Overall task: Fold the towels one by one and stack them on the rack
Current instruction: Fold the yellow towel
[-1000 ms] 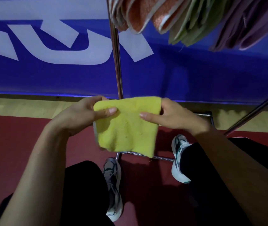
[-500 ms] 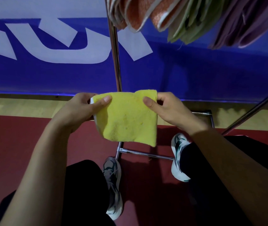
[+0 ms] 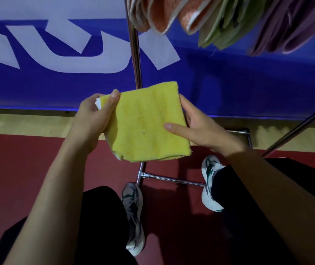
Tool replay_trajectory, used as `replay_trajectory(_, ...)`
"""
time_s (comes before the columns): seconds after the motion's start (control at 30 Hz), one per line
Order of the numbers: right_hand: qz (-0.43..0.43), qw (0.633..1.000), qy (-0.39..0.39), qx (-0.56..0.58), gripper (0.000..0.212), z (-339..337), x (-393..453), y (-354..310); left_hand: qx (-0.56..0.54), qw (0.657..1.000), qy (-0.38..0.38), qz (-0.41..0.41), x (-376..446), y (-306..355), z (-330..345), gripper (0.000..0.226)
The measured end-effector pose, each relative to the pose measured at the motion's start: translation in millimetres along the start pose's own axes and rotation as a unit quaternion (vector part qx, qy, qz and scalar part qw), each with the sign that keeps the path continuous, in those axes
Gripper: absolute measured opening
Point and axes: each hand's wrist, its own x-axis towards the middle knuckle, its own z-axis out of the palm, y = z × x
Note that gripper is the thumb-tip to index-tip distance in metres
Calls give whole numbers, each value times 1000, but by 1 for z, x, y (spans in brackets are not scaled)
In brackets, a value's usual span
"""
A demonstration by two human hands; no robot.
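Nearest, the person's dark trousers (image 3: 99, 217) and two grey-and-white trainers (image 3: 133, 219) are showing over the red floor (image 3: 18, 169), with a chrome bar of the rack (image 3: 172, 180) lying between the feet. Above them both hands are holding a folded yellow towel (image 3: 147, 123) up in the air, just in front of the rack's upright pole. The left hand (image 3: 93, 119) is gripping the towel's left edge, thumb lying on top and fingers curled underneath. The right hand (image 3: 200, 129) is pinching the right edge, thumb pressing on the top face and the fingers hidden behind the cloth. Further off a blue banner (image 3: 229, 88) with pale lettering is standing along the wall. At the far top, orange, green and purple towels (image 3: 219, 22) are hanging folded over the rack.
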Motion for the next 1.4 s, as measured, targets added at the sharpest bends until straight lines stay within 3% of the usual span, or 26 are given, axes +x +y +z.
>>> replay_trajectory(0.13,32,994,-41,99,86,3,-3,-1,-37,997,62,-33,2,-1,7,45)
replay_trajectory(0.23,58,976,-60,203,87,7,-5,-4,-68,992,66,-79,5,-2,8,46)
replay_trajectory(0.4,74,922,-16,380,72,0,-3,-10,-122,975,-74,-173,7,-5,7,68)
replay_trajectory(0.47,80,905,14,418,71,-6,-2,-11,-119,970,-112,-180,3,-4,11,63)
replay_trajectory(0.63,86,896,68,431,75,-13,2,-7,-177,949,-190,-177,1,-5,11,63)
replay_trajectory(0.73,86,894,85,431,76,-15,3,-5,-163,950,-229,-135,-4,-2,15,47)
replay_trajectory(0.8,88,896,91,426,75,-16,3,-6,-148,958,-220,-110,-6,-2,19,36)
replay_trajectory(0.93,97,902,97,409,74,-17,2,-7,-145,970,-164,-109,-3,-6,22,38)
replay_trajectory(1.07,103,900,112,409,71,-16,4,-9,-145,975,-140,-94,-3,-6,23,19)
replay_trajectory(1.23,117,896,143,403,62,-16,5,-10,-176,971,-148,-68,-6,-1,18,14)
replay_trajectory(1.4,143,904,127,382,55,-19,2,-13,-240,954,-165,-64,-8,4,12,10)
